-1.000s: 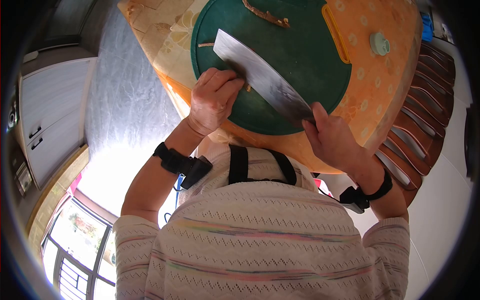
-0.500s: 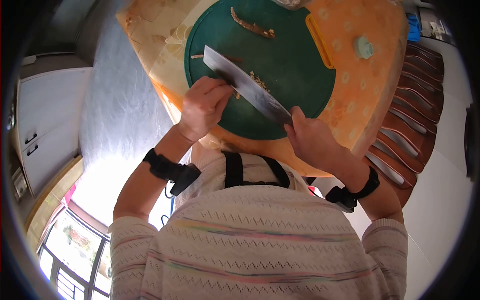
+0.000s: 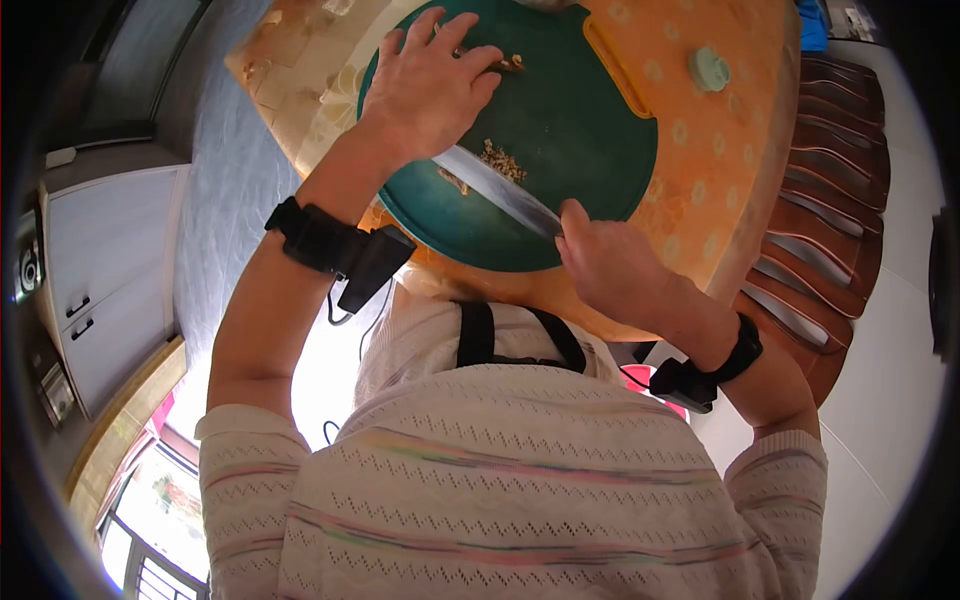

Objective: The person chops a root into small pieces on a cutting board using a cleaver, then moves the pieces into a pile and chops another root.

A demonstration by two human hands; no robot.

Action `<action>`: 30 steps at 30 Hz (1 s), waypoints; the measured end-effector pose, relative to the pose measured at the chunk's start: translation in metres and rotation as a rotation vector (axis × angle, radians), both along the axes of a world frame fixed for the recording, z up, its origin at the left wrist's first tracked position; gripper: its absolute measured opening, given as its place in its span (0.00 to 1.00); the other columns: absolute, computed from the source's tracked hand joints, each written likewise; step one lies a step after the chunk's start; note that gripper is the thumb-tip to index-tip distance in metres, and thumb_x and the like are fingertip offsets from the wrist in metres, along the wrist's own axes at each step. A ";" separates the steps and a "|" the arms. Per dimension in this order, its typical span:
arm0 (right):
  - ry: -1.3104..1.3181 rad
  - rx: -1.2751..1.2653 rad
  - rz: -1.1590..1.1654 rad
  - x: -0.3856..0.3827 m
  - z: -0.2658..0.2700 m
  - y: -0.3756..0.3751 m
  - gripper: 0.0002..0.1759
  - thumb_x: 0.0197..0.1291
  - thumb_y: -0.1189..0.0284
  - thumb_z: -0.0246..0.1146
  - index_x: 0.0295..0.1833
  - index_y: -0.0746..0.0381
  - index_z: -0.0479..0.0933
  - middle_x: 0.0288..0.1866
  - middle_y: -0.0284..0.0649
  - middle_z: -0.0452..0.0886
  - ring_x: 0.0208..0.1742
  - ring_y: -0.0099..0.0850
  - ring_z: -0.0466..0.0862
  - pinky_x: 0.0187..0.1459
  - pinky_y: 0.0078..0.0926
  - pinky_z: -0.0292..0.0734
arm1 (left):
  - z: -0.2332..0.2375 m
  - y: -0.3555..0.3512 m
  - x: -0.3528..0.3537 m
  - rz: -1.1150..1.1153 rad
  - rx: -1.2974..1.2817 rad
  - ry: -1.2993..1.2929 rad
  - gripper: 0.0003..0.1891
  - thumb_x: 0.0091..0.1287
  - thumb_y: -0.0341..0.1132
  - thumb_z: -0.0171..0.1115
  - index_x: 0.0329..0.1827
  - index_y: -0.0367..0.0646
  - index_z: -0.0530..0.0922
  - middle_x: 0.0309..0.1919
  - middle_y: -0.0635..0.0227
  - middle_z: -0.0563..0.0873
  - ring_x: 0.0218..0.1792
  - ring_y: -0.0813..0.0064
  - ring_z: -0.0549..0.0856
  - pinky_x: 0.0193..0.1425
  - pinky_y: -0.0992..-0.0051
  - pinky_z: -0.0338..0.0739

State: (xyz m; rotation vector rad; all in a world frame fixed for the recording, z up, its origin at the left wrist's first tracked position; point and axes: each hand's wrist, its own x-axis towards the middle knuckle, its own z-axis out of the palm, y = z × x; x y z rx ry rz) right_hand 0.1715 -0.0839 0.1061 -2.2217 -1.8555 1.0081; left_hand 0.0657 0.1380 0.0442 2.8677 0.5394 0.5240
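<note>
My right hand grips the handle of a kitchen knife with a broad blade, held over the near part of a round green cutting board. My left hand reaches over the far left of the board with its fingers spread. Just by its fingertips lies a brown, root-like piece, partly hidden under the hand; whether they touch cannot be made out. Chopped brown bits are heaped beyond the blade. A small brown sliver lies on the near side of the blade.
The board has a yellow handle and rests on an orange patterned tablecloth. A pale green cap-like object stands to its right. Wooden slatted seating is beyond the table's right edge. A white cabinet stands at left.
My left hand has left the blade's side and moved away from me toward the root-like piece, its fingers opening. The knife has stayed in my right hand, its blade lower and turned.
</note>
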 end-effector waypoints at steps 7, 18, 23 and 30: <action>-0.055 -0.081 0.001 -0.007 0.003 0.000 0.09 0.66 0.72 0.52 0.40 0.66 0.62 0.17 0.48 0.75 0.21 0.50 0.79 0.23 0.44 0.72 | 0.002 -0.002 0.000 0.053 -0.080 0.091 0.17 0.71 0.46 0.48 0.58 0.58 0.77 0.68 0.65 0.67 0.71 0.57 0.60 0.71 0.53 0.54; -0.097 -0.189 0.007 -0.018 -0.007 -0.007 0.08 0.55 0.77 0.54 0.38 0.65 0.62 0.23 0.47 0.80 0.26 0.46 0.83 0.27 0.41 0.78 | 0.007 -0.014 -0.002 0.076 -0.103 0.127 0.14 0.68 0.41 0.53 0.54 0.55 0.80 0.66 0.68 0.70 0.70 0.59 0.62 0.71 0.58 0.55; -0.121 -0.043 -0.004 -0.016 -0.020 -0.016 0.09 0.65 0.71 0.54 0.40 0.64 0.63 0.18 0.44 0.75 0.20 0.45 0.80 0.22 0.41 0.74 | 0.011 -0.015 0.002 0.084 -0.070 0.072 0.14 0.67 0.42 0.54 0.53 0.54 0.80 0.63 0.66 0.73 0.68 0.58 0.65 0.70 0.57 0.57; -0.057 0.035 -0.036 -0.011 -0.023 -0.017 0.10 0.64 0.71 0.56 0.42 0.65 0.64 0.16 0.46 0.74 0.20 0.49 0.79 0.22 0.44 0.73 | 0.011 -0.010 -0.003 0.033 -0.027 -0.240 0.11 0.61 0.36 0.62 0.46 0.49 0.82 0.52 0.64 0.80 0.58 0.60 0.75 0.60 0.61 0.70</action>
